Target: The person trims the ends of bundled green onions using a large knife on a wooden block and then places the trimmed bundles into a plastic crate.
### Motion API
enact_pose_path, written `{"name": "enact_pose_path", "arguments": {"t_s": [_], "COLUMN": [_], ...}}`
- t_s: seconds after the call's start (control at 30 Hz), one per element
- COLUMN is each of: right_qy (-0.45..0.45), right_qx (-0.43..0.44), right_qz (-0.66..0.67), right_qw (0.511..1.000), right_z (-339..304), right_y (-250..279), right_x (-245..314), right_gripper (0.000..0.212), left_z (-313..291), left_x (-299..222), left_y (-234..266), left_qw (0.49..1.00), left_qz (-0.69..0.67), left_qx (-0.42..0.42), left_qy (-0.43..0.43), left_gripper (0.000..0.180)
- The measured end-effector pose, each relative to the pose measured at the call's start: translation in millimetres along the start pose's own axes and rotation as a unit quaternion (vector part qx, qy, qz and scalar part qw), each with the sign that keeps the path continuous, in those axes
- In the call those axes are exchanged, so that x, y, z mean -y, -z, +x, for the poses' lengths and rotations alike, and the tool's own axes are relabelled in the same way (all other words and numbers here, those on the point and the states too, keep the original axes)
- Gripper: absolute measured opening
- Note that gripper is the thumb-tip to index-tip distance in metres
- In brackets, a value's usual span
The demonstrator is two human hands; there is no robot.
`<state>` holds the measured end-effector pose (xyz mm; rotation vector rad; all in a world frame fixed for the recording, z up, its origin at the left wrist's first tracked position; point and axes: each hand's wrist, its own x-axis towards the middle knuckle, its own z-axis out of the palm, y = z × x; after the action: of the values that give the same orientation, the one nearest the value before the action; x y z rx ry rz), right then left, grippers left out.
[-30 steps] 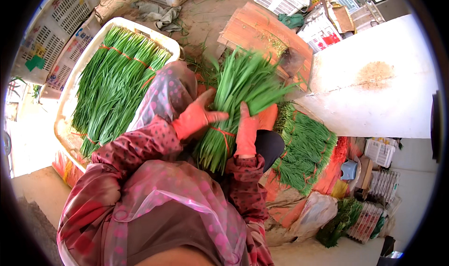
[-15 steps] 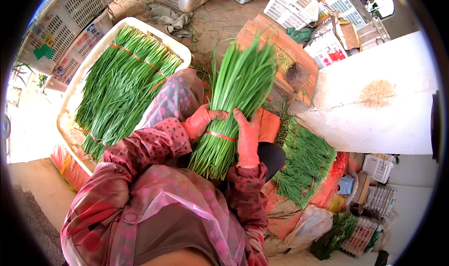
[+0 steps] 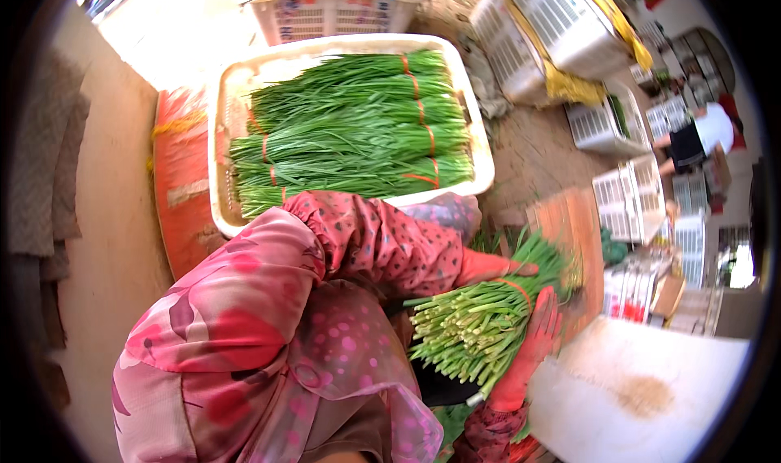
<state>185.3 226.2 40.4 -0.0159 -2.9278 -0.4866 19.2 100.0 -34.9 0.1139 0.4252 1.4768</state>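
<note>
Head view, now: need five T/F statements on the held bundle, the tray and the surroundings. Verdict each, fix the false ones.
1. The left grip and right grip touch the same green bundle. True.
2. That bundle's cut ends point to the picture's upper right. False: they point lower left.
3. The band around it is blue. False: the band is orange-red.
4. The tray holds loose stones. False: the tray holds tied bundles of green leaves.
5. A person in a white top shows near the right edge. True.
</note>
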Motion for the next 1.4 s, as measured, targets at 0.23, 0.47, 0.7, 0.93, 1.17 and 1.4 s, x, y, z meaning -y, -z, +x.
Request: {"name": "enact_pose_path", "arguments": {"t_s": [0.23, 0.47, 0.7, 0.93, 1.17, 1.4], "right_qy": [0.156, 0.165, 0.329, 0.404, 0.383, 0.368], "right_qx": [0.083, 0.022, -0.082, -0.074, -0.065, -0.108], "right_qz": [0.287, 0.338, 0.332, 0.315, 0.326, 0.374], "right_qw": [0.942, 0.926, 0.88, 0.856, 0.862, 0.845], "right_z": [93.4, 165.5, 311.0, 398.6, 365.2, 351.2], "right_y": [42.2, 13.9, 28.7, -20.6, -158.8, -182.3], "right_x": [61.3, 88.5, 160.7, 326.3, 472.7, 478.6], "right_gripper": [0.066, 0.066, 0.068, 0.042, 0.021, 0.035], "left_z": [-67.7, -255.7, -350.7, -336.3, -327.1, -347.2], "left_x": [1.5, -58.1, -29.1, -14.4, -12.8, -43.3], "left_y": [65.5, 145.1, 261.4, 233.8, 235.6, 198.9], "left_qw": [0.979, 0.485, 0.333, 0.366, 0.319, 0.447], "left_qz": [0.047, 0.548, 0.677, 0.645, 0.651, 0.605], "left_qx": [-0.115, -0.655, -0.656, -0.666, -0.689, -0.659], "left_qy": [-0.164, -0.186, 0.016, 0.086, 0.022, 0.011], "left_gripper": [0.045, 0.055, 0.072, 0.089, 0.089, 0.017]}}
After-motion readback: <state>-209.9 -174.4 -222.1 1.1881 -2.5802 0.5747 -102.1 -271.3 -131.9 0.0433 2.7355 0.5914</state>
